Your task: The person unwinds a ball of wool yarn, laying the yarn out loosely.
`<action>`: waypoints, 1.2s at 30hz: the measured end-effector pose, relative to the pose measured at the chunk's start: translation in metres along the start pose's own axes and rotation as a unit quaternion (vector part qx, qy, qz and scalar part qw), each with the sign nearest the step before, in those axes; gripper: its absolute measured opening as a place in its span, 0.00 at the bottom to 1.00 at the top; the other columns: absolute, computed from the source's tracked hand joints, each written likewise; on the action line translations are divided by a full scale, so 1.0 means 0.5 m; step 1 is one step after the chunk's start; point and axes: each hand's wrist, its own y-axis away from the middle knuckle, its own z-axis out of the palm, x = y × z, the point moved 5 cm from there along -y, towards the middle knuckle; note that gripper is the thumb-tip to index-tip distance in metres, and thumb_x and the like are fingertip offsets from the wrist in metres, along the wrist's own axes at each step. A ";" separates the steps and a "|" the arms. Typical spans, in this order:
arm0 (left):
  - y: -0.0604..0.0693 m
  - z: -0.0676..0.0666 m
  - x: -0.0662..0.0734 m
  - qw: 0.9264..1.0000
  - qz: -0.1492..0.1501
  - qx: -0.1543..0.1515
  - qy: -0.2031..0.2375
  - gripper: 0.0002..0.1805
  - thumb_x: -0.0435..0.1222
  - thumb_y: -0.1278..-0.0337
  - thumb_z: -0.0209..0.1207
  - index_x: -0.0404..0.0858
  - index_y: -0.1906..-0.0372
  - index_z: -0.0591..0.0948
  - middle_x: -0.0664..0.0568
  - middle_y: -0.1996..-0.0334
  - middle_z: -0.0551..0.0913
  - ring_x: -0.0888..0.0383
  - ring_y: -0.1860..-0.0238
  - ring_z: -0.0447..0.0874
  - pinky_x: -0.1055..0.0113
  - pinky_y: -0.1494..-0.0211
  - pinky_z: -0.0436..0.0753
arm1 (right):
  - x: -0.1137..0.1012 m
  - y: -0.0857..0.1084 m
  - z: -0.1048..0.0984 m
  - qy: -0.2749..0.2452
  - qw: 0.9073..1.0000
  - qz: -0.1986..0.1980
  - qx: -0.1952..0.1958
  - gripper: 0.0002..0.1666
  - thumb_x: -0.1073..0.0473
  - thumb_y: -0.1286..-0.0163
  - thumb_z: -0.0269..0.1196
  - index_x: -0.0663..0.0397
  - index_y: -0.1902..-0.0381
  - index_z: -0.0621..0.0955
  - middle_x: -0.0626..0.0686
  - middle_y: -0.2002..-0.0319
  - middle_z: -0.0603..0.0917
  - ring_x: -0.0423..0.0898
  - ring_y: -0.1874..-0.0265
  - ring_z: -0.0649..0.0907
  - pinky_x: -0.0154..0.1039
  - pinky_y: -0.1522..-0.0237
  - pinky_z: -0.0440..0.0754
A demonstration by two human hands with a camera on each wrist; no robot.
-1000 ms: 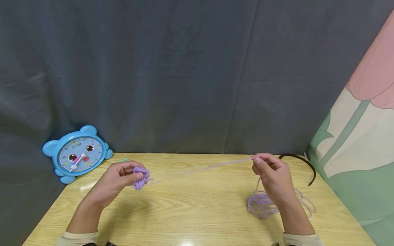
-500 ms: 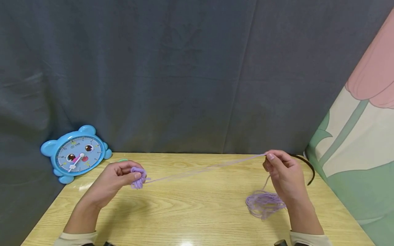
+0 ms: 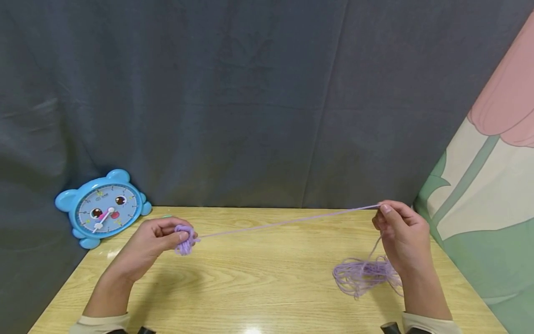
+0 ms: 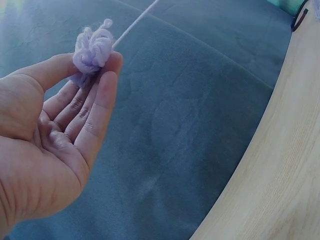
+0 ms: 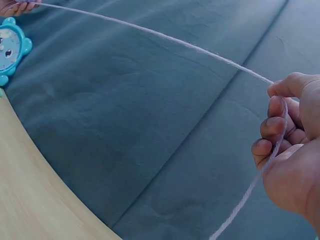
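Observation:
My left hand [image 3: 147,248] pinches a small wound bundle of lilac yarn [image 4: 93,50] between thumb and fingers, raised over the table's left half. From that bundle a single yarn strand [image 3: 283,222] runs taut to the right, rising slightly. My right hand [image 3: 403,239] grips the strand between thumb and index finger, its other fingers curled, as the right wrist view shows. Below the right hand the yarn hangs down to a loose, tangled lilac heap [image 3: 359,276] on the table; the right forearm hides part of the heap.
A blue bear-shaped toy clock [image 3: 104,208] leans at the table's back left. A dark curtain [image 3: 250,106] rises behind the wooden table [image 3: 258,278]. On the right is a wall panel with a pink flower [image 3: 506,93]. A small green item shows behind the left hand.
My right hand has moved to the right and slightly up, and the strand between the hands has grown longer and straighter. The left hand has shifted only slightly left, still holding the yarn bundle.

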 end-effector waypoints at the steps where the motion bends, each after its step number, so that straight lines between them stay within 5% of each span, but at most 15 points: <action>1: 0.000 0.000 0.000 1.000 -0.002 0.001 0.002 0.08 0.31 0.26 0.58 0.32 0.52 0.84 0.57 0.63 0.91 0.63 0.65 0.88 0.66 0.59 0.88 | -0.003 -0.001 -0.002 0.000 1.000 0.000 0.000 0.21 0.80 0.24 0.46 0.68 0.61 0.86 0.54 0.73 0.84 0.47 0.76 0.66 0.41 0.67 0.54; 9: 0.003 -0.009 -0.002 1.000 -0.008 0.005 0.022 0.07 0.30 0.27 0.58 0.37 0.51 0.84 0.58 0.63 0.91 0.61 0.59 0.91 0.67 0.55 0.88 | -0.021 -0.003 -0.025 -0.012 0.999 0.004 0.037 0.20 0.78 0.23 0.47 0.67 0.63 0.86 0.54 0.73 0.86 0.43 0.76 0.78 0.33 0.70 0.72; 16: 0.005 -0.010 -0.001 0.999 0.008 0.000 0.032 0.10 0.28 0.26 0.56 0.42 0.53 0.86 0.59 0.63 0.91 0.65 0.65 0.87 0.69 0.59 0.87 | -0.041 -0.006 -0.043 -0.036 0.998 -0.015 0.049 0.19 0.79 0.23 0.46 0.72 0.63 0.85 0.56 0.75 0.83 0.45 0.79 0.74 0.40 0.69 0.57; 30: 0.013 -0.025 -0.001 0.995 0.005 0.031 0.091 0.13 0.27 0.25 0.54 0.46 0.53 0.84 0.61 0.63 0.89 0.68 0.64 0.86 0.73 0.58 0.86 | -0.061 -0.002 -0.056 -0.030 0.999 -0.013 0.033 0.19 0.80 0.23 0.46 0.73 0.62 0.85 0.56 0.75 0.85 0.46 0.79 0.77 0.39 0.71 0.64; 36: 0.014 -0.031 0.004 0.995 0.013 0.043 0.085 0.13 0.27 0.25 0.54 0.47 0.54 0.84 0.63 0.63 0.88 0.69 0.64 0.85 0.74 0.58 0.85 | -0.061 0.006 -0.064 -0.016 1.000 -0.013 0.006 0.21 0.81 0.23 0.44 0.74 0.60 0.85 0.56 0.74 0.85 0.49 0.78 0.63 0.40 0.70 0.59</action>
